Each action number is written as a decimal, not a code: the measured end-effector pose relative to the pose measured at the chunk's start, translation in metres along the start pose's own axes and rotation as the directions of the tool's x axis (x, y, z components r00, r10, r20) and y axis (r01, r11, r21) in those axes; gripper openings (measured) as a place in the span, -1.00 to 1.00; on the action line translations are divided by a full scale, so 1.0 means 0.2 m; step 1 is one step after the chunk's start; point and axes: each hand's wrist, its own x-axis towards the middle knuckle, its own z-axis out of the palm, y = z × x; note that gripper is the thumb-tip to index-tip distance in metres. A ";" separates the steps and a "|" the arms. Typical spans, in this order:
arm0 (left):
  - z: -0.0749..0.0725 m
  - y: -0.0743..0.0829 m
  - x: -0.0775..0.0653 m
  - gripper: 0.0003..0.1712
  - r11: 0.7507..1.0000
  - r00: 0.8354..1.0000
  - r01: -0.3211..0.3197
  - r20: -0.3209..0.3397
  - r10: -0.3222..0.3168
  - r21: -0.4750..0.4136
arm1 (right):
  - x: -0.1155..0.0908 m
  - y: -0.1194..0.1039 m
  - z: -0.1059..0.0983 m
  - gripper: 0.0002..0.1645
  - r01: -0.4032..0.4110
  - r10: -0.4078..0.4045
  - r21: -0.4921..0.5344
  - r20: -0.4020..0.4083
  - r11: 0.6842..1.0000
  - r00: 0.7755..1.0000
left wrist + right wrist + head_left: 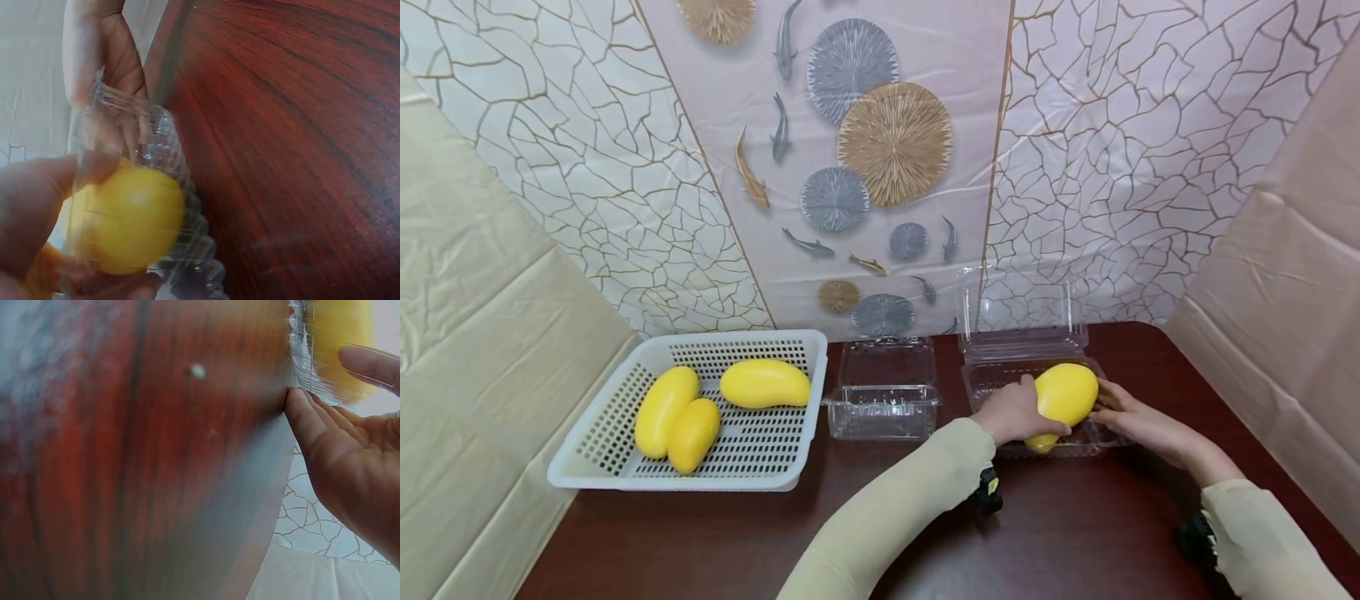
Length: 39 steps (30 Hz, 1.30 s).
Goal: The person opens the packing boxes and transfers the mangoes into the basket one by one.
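My left hand (1018, 410) grips a large yellow mango (1066, 393), with the thumb on its near side. The mango is at the clear plastic clamshell box (1000, 372) on the right, whose lid (1022, 321) stands raised behind it. In the left wrist view the mango (134, 219) shows through the box's ribbed wall (194, 231). My right hand (1146, 423) is at the box's right side. In the right wrist view the right hand (350, 450) has its fingers straight against the box wall and its thumb apart; no mango is in its grasp.
A white perforated basket (681, 483) stands at the left with three yellow mangoes (765, 383) in it. Between basket and right-hand box sits another clear clamshell box (883, 417), lid raised. All rest on a dark red-brown table (700, 542); a patterned cloth (880, 250) hangs behind.
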 end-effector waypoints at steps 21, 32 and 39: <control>-0.11 0.01 -0.04 -0.07 0.928 0.968 -0.246 0.030 0.248 0.281 | 0.00 0.00 -0.01 0.03 0.014 -0.014 -0.009 0.004 1.000 1.000; -0.20 0.01 -0.10 -0.08 0.893 0.959 -0.283 0.097 0.266 0.349 | 0.01 0.00 -0.01 0.02 0.026 -0.026 0.016 0.022 1.000 0.999; -0.23 0.02 -0.13 -0.07 0.850 0.948 -0.316 0.165 0.272 0.421 | 0.01 0.02 -0.01 -0.02 0.031 -0.032 0.022 0.031 0.999 0.999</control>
